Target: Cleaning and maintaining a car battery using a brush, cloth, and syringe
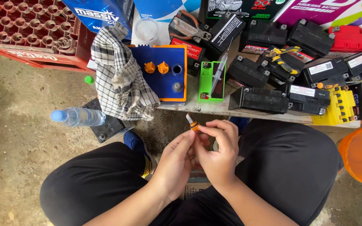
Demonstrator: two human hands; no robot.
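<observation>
A small orange cap (pixel 194 124) with a pale stub sticking up from it is pinched between the fingertips of both hands, held just above the person's knees. The right hand (pixel 219 151) closes its thumb and forefinger on the cap from the side; the left hand (pixel 176 162) presses its fingertips against it from below. The person sits low in black trousers over a concrete floor. Just ahead, on a low board, stands a blue battery (pixel 161 72) with two more orange caps on top, a checked cloth (pixel 120 77) draped beside it. A green battery (pixel 211 80), many black batteries (pixel 259 99) and a plastic water bottle (pixel 78 116) lie around.
</observation>
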